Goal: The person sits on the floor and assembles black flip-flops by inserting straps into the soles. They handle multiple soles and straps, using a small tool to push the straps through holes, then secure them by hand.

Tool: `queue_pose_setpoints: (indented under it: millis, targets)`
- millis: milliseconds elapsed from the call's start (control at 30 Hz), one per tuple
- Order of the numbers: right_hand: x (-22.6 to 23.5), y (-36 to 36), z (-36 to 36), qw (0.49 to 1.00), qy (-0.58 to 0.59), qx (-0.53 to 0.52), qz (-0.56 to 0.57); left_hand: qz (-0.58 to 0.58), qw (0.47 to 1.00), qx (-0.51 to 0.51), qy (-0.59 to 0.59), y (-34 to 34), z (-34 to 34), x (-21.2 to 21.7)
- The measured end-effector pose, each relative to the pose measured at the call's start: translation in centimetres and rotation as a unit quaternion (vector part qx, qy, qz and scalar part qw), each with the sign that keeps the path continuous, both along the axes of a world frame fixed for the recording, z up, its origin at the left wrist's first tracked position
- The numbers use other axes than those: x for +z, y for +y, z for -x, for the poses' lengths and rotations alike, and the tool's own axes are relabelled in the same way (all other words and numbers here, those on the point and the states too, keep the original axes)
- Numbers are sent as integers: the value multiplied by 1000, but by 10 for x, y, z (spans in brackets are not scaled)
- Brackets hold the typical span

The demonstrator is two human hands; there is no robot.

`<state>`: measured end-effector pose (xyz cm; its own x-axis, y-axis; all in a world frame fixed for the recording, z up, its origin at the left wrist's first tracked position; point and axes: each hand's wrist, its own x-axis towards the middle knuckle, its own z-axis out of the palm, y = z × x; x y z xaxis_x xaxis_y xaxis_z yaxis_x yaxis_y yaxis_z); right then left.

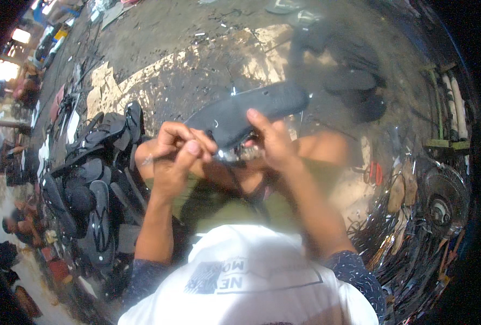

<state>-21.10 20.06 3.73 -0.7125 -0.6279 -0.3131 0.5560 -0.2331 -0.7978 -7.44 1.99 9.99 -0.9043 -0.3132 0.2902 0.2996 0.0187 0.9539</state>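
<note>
A dark grey flip-flop sole [246, 111] is held over my lap, its length running from lower left to upper right. My right hand [273, 138] grips its near edge, with the thumb on the upper face and the fingers partly hidden below. At the sole's left end is my left hand [180, 150], its thumb and fingers pinched together beside the edge. Whatever the left fingers hold is too small to make out. Just under the near edge, between both hands, a shiny metallic piece [229, 156] shows, blurred.
To the left lies a heap of black flip-flops [100, 203]. More dark soles [351, 81] lie at the far right. Brown cardboard [102, 89] covers part of the stained floor. On the right are a round fan [443, 203], a red object [375, 173] and dark strips [419, 271].
</note>
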Motion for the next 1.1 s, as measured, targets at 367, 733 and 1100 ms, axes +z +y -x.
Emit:
queue_pose_setpoints:
  millis: [367,733,1100]
  targets:
    - [18,-19,32,891,156,420,69,-303,928,-101,-191,19,28,-13]
    - [17,-10,0,945,307,-109,-32,-337,924,106,-149,-4,24,-29]
    - [60,-21,-13,889,427,25,-164,-116,960,185,-172,18,11,-15]
